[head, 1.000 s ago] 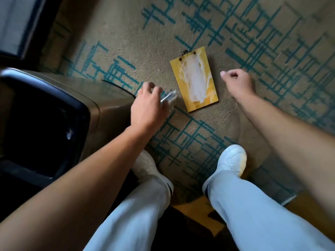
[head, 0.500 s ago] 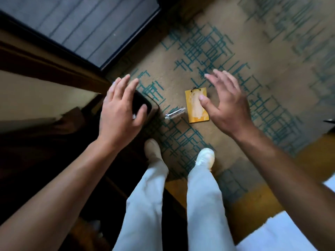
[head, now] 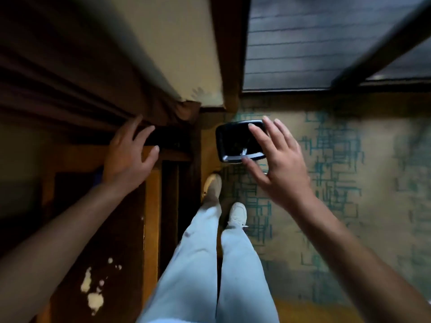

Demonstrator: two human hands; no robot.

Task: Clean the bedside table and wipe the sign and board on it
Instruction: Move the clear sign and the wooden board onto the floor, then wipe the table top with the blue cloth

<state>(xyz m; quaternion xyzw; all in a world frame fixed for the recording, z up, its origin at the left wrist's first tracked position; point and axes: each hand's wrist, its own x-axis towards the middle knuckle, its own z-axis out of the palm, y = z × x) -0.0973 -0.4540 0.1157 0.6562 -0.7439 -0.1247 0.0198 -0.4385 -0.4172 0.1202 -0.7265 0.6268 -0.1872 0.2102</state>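
The bedside table [head: 149, 206] is a dark wooden top with a lighter wood rim at the lower left, and white splotches [head: 93, 290] lie on its dark surface. My left hand [head: 128, 157] hovers over the table's far edge, fingers spread, holding nothing. My right hand [head: 277, 164] is raised over the carpet with fingers apart, empty, in front of a black waste bin [head: 235, 141]. The yellow board and the clear sign are out of view.
Brown curtains [head: 70, 89] and a cream wall [head: 168, 43] stand behind the table. A dark glass door [head: 314, 43] is at the top right. Beige carpet with teal lines [head: 338, 171] spreads to the right. My legs and white shoes [head: 235, 213] are beside the table.
The view has swung left, from the carpet towards the table. The yellow board and clear sign on the floor have left the frame. Both hands stay spread and empty.
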